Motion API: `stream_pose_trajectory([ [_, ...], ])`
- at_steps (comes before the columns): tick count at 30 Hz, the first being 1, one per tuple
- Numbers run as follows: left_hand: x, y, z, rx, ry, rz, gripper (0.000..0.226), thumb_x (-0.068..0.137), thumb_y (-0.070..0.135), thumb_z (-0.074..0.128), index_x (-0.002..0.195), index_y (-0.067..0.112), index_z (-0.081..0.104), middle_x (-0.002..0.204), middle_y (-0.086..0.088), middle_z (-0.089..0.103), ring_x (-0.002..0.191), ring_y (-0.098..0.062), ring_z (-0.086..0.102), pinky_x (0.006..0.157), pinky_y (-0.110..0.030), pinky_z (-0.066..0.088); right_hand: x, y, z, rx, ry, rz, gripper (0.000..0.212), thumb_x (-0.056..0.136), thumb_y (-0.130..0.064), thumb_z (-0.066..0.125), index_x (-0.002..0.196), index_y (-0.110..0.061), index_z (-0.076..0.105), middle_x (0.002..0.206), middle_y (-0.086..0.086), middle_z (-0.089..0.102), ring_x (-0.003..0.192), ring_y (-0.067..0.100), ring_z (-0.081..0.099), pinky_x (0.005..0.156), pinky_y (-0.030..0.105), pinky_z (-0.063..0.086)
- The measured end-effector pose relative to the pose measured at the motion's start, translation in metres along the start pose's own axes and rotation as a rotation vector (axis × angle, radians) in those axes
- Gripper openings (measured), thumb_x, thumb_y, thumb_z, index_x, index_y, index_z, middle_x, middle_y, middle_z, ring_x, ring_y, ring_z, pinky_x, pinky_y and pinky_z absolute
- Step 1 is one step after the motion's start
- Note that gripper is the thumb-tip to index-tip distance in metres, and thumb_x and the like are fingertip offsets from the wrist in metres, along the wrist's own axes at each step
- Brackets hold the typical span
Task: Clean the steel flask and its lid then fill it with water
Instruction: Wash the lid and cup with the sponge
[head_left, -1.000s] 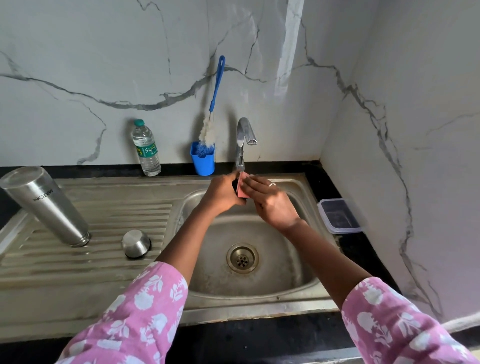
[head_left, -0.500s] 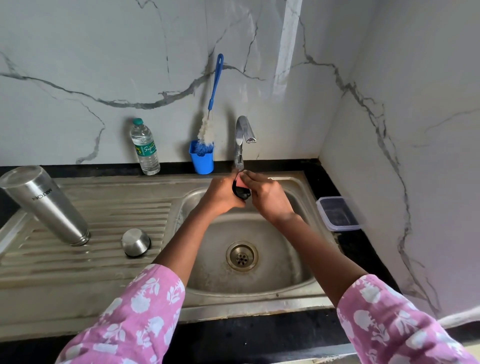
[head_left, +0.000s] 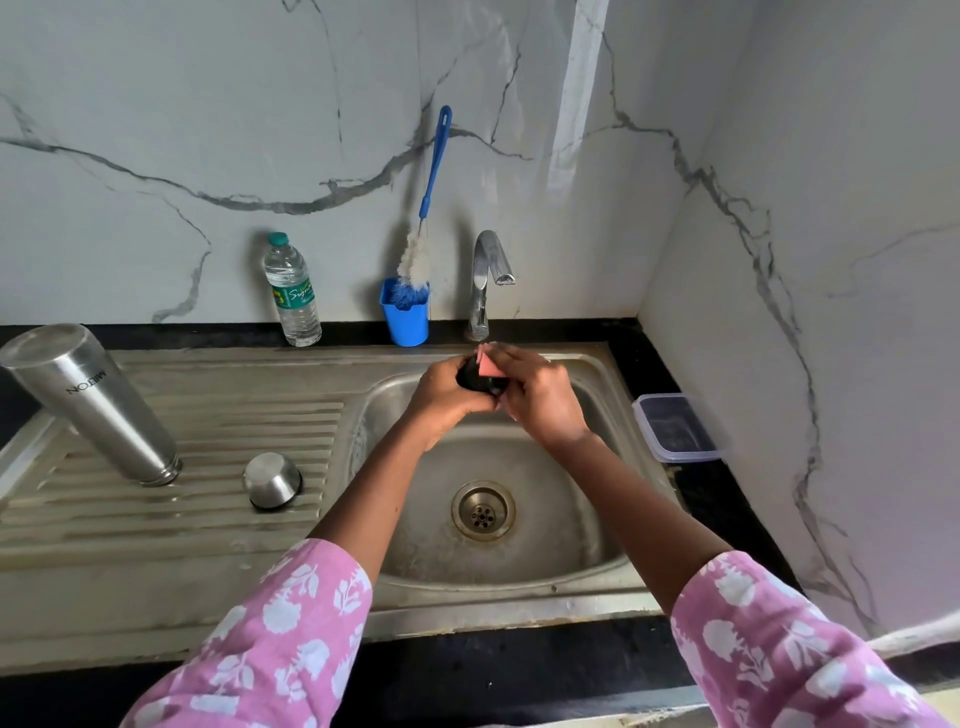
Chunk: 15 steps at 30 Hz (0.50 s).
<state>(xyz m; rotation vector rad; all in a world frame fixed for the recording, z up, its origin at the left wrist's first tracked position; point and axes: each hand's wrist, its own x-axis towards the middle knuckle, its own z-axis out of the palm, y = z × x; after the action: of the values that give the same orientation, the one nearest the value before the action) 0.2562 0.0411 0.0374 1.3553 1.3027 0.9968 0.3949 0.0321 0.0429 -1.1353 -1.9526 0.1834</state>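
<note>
Your right hand (head_left: 543, 402) has closed in since a second ago: its fingers, then stretched flat along the sponge (head_left: 491, 367), now curl over it and press it on the lid (head_left: 477, 383). Your left hand (head_left: 445, 396) has hardly shifted and grips the lid from the left, fingers wrapped round it. More of the lid shows between your hands than before, and only a pink corner of the sponge sticks out above it. Both hands are over the sink (head_left: 597, 364), just in front of the tap (head_left: 487, 270).

For writing, you can read MILTON in dark letters on the flask (head_left: 96, 402), upside down. The bottle (head_left: 293, 291) has a green label with white script that starts "Sig"; the rest is too small to read.

You see the lid as a small, round, black piece, mostly covered by your fingers. The flask is brushed steel and stands mouth down on the ribbed draining board at the left, well apart from your hands, with its flat base uppermost. A domed steel cap (head_left: 272, 479) sits mouth down near it, to its right. Neither has moved.

Against the marble wall, a blue-handled brush (head_left: 434, 166) stands with its bristles in a blue cup (head_left: 405, 317), between the bottle and the tap. A clear box (head_left: 675, 429) lies on the black counter right of the sink
</note>
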Motion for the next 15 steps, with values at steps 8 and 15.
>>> stream_pose_trajectory([
  [8,0.0,-0.016,-0.003,0.334,0.056,0.104,0.07,0.066,0.0,0.075,0.131,0.015,0.053,0.113,-0.005,0.063,0.099,-0.012,0.054,0.077,-0.015,0.037,0.023,-0.005,0.002,0.129,-0.349,0.649,0.041,0.098,-0.022,0.05,0.057,-0.018,0.052,0.057,-0.003,0.048,0.054,0.009,0.043,0.051,0.021,0.032],
  [15,0.004,-0.04,-0.029,0.395,0.211,0.082,0.064,0.067,0.002,0.077,0.127,0.008,0.053,0.122,-0.013,0.059,0.113,-0.026,0.054,0.082,-0.017,0.034,0.015,-0.001,0.014,0.618,-0.34,0.871,0.028,0.074,0.018,0.043,0.07,-0.004,0.061,0.068,0.013,0.055,0.065,0.025,0.052,0.054,0.028,0.045],
])
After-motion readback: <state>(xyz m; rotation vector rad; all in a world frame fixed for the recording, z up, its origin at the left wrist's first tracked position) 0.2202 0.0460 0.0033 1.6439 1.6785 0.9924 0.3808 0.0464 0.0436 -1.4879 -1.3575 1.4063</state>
